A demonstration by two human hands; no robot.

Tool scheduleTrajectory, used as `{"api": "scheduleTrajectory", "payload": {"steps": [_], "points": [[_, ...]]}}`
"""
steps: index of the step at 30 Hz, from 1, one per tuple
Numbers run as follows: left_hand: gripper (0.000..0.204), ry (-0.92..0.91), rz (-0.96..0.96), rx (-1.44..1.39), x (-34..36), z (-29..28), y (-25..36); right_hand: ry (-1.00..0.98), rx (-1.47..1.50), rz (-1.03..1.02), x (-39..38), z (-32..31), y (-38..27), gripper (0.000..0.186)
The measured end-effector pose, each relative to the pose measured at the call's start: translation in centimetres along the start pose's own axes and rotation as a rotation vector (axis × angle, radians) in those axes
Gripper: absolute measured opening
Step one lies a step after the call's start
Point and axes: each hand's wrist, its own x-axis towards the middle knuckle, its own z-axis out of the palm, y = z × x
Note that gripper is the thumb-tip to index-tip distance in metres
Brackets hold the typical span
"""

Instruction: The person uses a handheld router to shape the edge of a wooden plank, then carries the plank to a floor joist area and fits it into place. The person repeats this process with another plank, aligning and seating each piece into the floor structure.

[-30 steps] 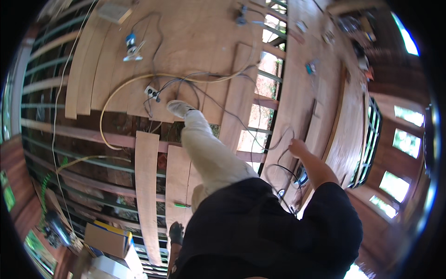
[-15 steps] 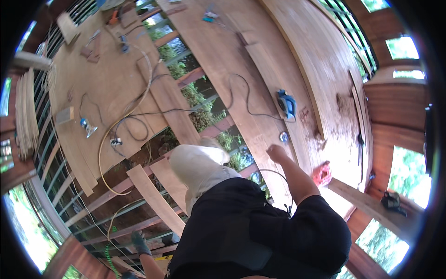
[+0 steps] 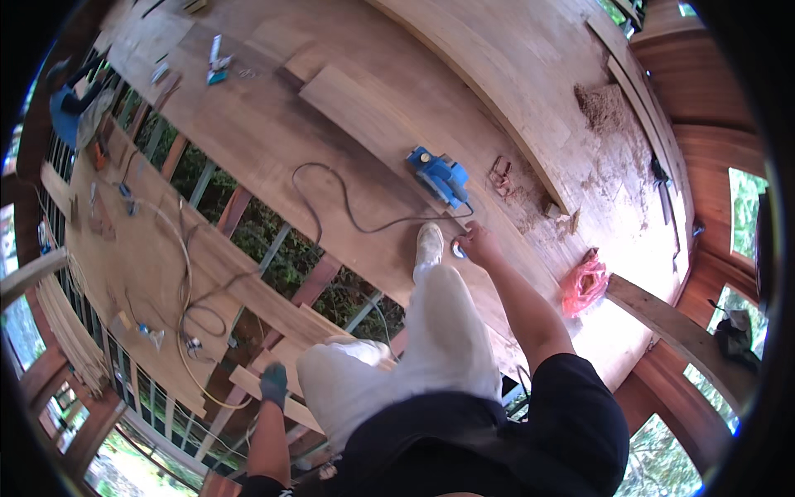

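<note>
My bare right hand (image 3: 480,244) reaches over the wooden planks with its fingers curled. Right beside its fingers is a small round pale and orange thing (image 3: 458,248), too small to name; whether the hand grips it I cannot tell. Just beyond lies a blue electric hand planer (image 3: 439,176), its dark cord (image 3: 356,225) looping left over the boards. A long loose board (image 3: 364,116) stretches away behind the planer. Down at the left, my left hand (image 3: 273,384) in a dark green glove hangs over short planks (image 3: 248,381) near my knee; its fingers are blurred.
Gaps between metal and wooden joists (image 3: 319,277) open onto plants below. A red plastic bag (image 3: 585,284) and a sawdust heap (image 3: 601,108) lie at right. A sealant tube (image 3: 217,62) lies at far left. Beyond the joists, a co-worker (image 3: 70,108) bends. Hoses cross the left panel (image 3: 124,240).
My view has shifted toward the planer, and one shoe now stands on the boards near it. My right hand has come to the small round thing. My gloved left hand has risen nearer my knee.
</note>
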Motion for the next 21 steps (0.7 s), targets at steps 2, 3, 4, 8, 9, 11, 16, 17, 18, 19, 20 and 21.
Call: {"api": "scheduleTrajectory", "payload": {"steps": [2,3,4,8,9,11,16,17,18,19,20,21], "points": [[0.028,0.054,0.262,0.132,9.9,2.5,11.6,0.136,-0.044,-0.087,7.4,1.0,1.9,0.056],[0.032,0.064,0.306,0.149,14.9,4.3,17.2,0.202,-0.025,-0.167,10.7,1.6,2.7,0.059],[0.036,0.136,0.395,0.249,19.6,6.6,22.7,0.234,-0.029,-0.208,14.3,2.1,3.0,0.062],[0.051,0.250,0.730,0.423,34.8,18.5,43.5,0.177,0.049,-0.283,23.5,4.8,2.9,0.066],[0.052,0.283,0.878,0.415,37.6,21.5,48.1,0.150,0.088,-0.279,25.0,5.3,2.7,0.066],[0.056,0.439,1.061,0.490,42.6,26.7,56.8,0.112,0.140,-0.293,26.7,5.7,3.1,0.066],[0.075,0.756,0.988,0.601,49.0,34.8,66.5,0.070,0.287,-0.397,26.7,5.6,5.4,0.061],[0.075,0.847,1.025,0.611,49.7,35.5,66.8,0.087,0.254,-0.352,26.1,5.2,6.2,0.060],[0.075,0.895,1.033,0.628,50.1,35.9,66.9,0.125,0.248,-0.369,24.9,4.5,7.5,0.059],[0.076,0.889,0.954,0.703,50.4,36.1,66.2,0.149,0.249,-0.408,23.3,4.0,8.6,0.058],[0.075,0.922,1.022,0.657,50.5,36.1,65.5,0.130,0.242,-0.336,21.4,3.7,9.6,0.057],[0.075,0.923,1.030,0.640,50.8,36.2,65.5,0.139,0.233,-0.297,20.0,3.1,10.7,0.056]]}}
